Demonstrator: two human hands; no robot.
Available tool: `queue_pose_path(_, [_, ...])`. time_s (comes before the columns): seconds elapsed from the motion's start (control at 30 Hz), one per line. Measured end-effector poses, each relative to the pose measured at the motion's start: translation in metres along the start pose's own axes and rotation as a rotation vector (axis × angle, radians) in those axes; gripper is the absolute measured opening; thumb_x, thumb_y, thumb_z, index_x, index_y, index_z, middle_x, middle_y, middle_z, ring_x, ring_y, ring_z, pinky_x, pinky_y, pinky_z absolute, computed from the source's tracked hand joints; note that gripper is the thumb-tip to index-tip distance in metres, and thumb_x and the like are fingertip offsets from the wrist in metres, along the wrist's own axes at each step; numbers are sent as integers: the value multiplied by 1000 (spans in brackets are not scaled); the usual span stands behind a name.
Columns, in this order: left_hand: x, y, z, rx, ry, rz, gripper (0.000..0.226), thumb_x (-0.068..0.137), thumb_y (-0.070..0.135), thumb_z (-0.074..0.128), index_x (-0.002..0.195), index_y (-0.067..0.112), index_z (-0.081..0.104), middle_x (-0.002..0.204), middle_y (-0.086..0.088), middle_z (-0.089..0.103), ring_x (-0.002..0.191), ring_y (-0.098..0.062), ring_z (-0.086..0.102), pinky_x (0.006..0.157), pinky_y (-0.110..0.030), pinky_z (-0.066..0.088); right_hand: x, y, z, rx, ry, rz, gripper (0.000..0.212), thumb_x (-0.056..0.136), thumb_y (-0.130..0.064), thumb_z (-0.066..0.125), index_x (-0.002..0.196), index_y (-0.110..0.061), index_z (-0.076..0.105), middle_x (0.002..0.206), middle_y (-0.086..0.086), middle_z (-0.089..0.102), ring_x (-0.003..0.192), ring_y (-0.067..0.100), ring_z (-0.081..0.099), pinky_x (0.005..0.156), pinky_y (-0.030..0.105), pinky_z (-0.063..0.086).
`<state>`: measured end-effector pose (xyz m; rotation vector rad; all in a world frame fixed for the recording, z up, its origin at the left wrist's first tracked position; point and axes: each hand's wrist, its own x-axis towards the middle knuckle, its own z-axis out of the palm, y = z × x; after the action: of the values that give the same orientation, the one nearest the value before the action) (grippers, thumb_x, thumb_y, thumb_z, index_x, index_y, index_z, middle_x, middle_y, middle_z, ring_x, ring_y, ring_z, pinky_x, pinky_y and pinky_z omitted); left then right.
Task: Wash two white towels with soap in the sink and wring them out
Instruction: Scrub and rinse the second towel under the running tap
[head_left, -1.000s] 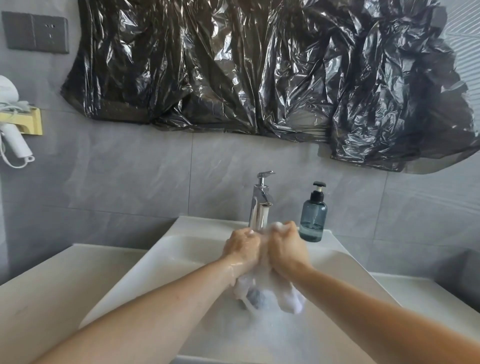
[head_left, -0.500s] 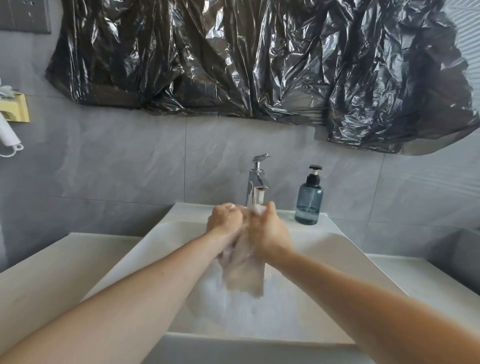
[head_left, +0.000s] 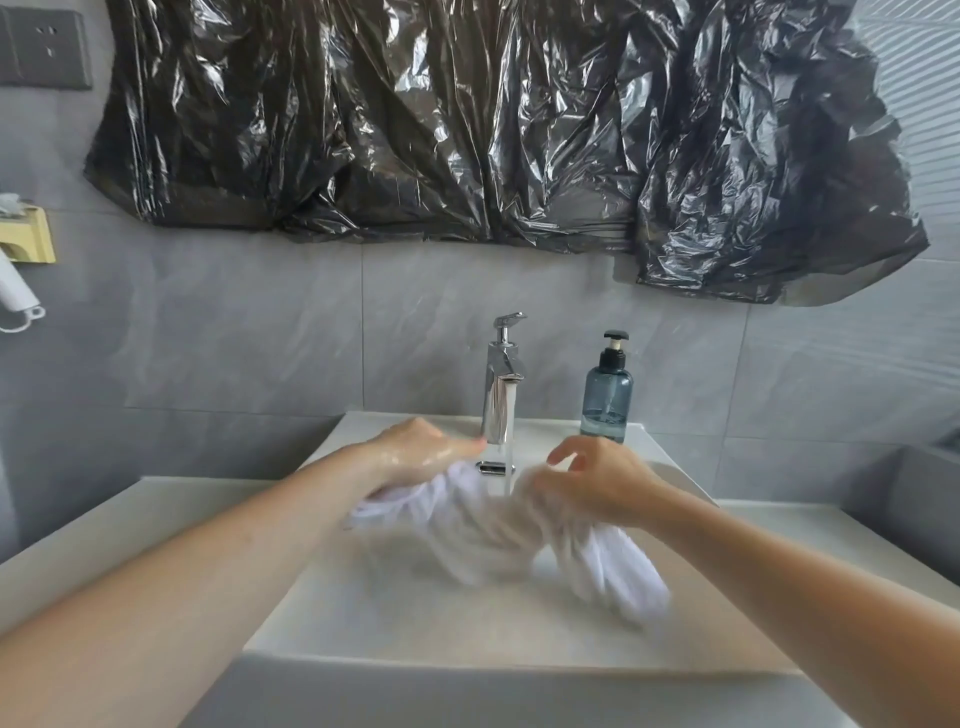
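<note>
A wet white towel (head_left: 483, 530) is stretched over the white sink (head_left: 467, 670), blurred by motion. My left hand (head_left: 421, 457) grips its left end, knuckles up and shiny with water. My right hand (head_left: 597, 483) holds the right end, and a tail of cloth hangs below that wrist. A stream of water runs from the chrome tap (head_left: 501, 384) down onto the towel between my hands. Only one towel is visible. The blue-grey soap pump bottle (head_left: 607, 395) stands on the sink's back ledge, right of the tap.
A pale counter (head_left: 104, 530) flanks the sink on both sides. Grey tiled wall behind carries a black plastic sheet (head_left: 493, 130). At the left edge are a wall socket (head_left: 44, 47) and a hair dryer in a yellow holder (head_left: 21, 260).
My hands were pressed together scrubbing the bunched towel under the tap. They have moved apart, spreading the towel out sideways under the running water.
</note>
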<state>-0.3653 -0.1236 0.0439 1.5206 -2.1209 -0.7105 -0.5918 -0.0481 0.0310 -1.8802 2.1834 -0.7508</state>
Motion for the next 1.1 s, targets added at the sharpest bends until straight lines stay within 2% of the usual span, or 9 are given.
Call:
queue_pose_path(0.13, [-11, -19, 7, 320, -151, 39, 60, 82, 68, 74, 130, 32, 65, 134, 7, 61, 121, -18, 59, 99, -30, 47, -16, 11, 1, -106, -372, -48, 80, 83, -60, 77, 150, -33, 43, 145, -6, 51, 128, 21, 56, 102, 30, 46])
queue_pose_path(0.23, [-22, -29, 30, 486, -343, 24, 102, 71, 77, 74, 158, 38, 37, 156, 5, 46, 137, -23, 52, 109, -36, 45, -24, 15, 16, -261, -488, -93, 76, 75, -68, 77, 136, -32, 49, 126, -10, 62, 114, 19, 62, 100, 34, 47])
queue_pose_path(0.3, [-21, -36, 45, 667, -317, 66, 83, 74, 72, 68, 146, 39, 44, 144, 2, 53, 135, -29, 52, 107, -42, 48, -24, 15, 24, -247, -477, -98, 72, 77, -67, 73, 135, -33, 49, 123, -10, 63, 111, 18, 61, 100, 36, 48])
queue_pose_path(0.4, [-12, -33, 52, 707, -267, 99, 27, 93, 32, 57, 120, 30, 58, 130, -5, 62, 119, -32, 60, 90, -36, 50, -21, 12, 29, -101, -421, -45, 59, 84, -55, 73, 132, -28, 52, 120, -5, 63, 107, 17, 61, 95, 32, 49])
queue_pose_path(0.53, [-4, -7, 40, 190, -134, 16, 30, 94, 34, 56, 113, 16, 70, 122, -10, 69, 111, -31, 62, 84, -32, 48, -12, 5, 32, 411, -137, 121, 42, 82, -50, 76, 114, -25, 65, 96, -3, 73, 81, 11, 70, 67, 25, 56])
queue_pose_path(0.6, [-3, 11, 38, -317, -5, -67, 29, 86, 37, 55, 93, 18, 77, 99, -7, 73, 95, -27, 64, 76, -25, 49, -6, -8, 29, 614, -14, 155, 42, 83, -52, 75, 112, -25, 65, 94, -1, 76, 83, 13, 74, 71, 30, 61])
queue_pose_path(0.7, [12, 32, 46, -772, 77, -182, 34, 85, 45, 53, 85, 22, 78, 103, -11, 78, 91, -28, 69, 87, -35, 55, -5, -32, 32, 759, 95, 159, 42, 87, -58, 69, 113, -26, 58, 103, 1, 73, 92, 18, 72, 84, 38, 59])
queue_pose_path(0.9, [16, 36, 59, -609, 47, -146, 41, 53, 48, 65, 79, 16, 73, 82, 0, 74, 82, -24, 68, 72, -32, 53, -22, -53, 49, 638, 195, 19, 20, 95, -38, 58, 98, -20, 48, 89, 4, 68, 86, 23, 67, 79, 42, 56])
queue_pose_path(1.1, [21, 34, 71, -681, 124, -83, 49, 69, 61, 60, 92, 22, 80, 95, -2, 79, 97, -27, 75, 89, -38, 60, -2, -43, 38, 645, 278, 131, 20, 103, -42, 46, 106, -23, 46, 98, 2, 66, 96, 26, 65, 88, 43, 52])
